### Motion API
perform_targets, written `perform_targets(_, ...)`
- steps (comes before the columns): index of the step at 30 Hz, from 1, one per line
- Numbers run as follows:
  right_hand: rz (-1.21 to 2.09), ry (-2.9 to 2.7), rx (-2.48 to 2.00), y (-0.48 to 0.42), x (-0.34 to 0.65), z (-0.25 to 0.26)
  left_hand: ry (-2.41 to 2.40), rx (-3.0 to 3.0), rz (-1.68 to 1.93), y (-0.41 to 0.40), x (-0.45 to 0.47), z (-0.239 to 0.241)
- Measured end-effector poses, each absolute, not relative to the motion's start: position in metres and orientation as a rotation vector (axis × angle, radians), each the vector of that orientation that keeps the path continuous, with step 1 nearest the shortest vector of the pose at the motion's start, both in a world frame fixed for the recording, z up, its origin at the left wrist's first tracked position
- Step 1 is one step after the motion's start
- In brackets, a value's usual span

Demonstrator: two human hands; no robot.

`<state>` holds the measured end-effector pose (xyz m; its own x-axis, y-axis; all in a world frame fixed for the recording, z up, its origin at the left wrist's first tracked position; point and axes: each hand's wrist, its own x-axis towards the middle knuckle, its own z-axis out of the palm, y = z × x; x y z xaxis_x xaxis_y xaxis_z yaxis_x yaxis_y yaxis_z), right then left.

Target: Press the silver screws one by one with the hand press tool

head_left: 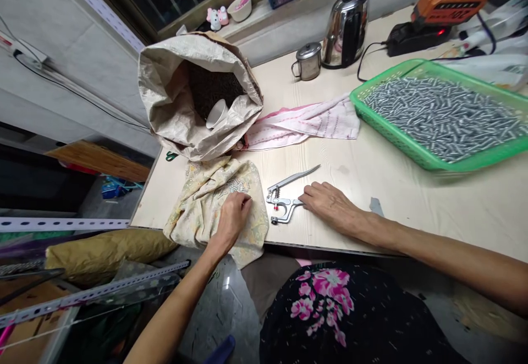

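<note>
Two hands are working at a pale tabletop [350,169], one on each side of a pair of metal pliers [284,202]. The right hand [325,202] is gripping the tail of the pliers' lower handle, fingers curled round it, knuckles up. From that grip the tool is lying flat, its head pointing toward the left hand [235,215]; the upper lever is standing spread from the lower handle, with a spring and a small red part showing at the head.

Left hand is curling its fingers over a patterned cloth [198,204]; cannot tell whether anything is pinched inside. Just beyond those fingers, small metal pieces [234,186] are lying loose on the cloth.

Farther out from the left hand, a large open sack [163,92] is holding a dark mass, with a white cup [216,113] sitting in its mouth. Beyond the pliers, a pink-and-white towel [309,125] is stretching from the sack toward a green basket [391,139]. The basket is standing beyond and to the right of the right-hand grip, carrying many silvery pins [445,114]. Behind the towel, a lidded metal mug [309,64] is standing beside a shiny kettle [344,28].
</note>
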<state>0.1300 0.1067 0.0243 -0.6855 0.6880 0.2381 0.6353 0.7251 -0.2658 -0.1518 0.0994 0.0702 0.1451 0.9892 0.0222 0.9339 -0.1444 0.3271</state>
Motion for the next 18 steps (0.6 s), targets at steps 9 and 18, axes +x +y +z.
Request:
perform_targets(9,-0.062,-2.558,-0.952,0.1,0.133,0.032,1.67,1.114,0.723,0.071,-0.099,0.067)
perform_targets(18,-0.131,-2.496,-0.902,0.097,0.133,0.038,1.763,1.106,0.727,0.057,-0.097,0.056)
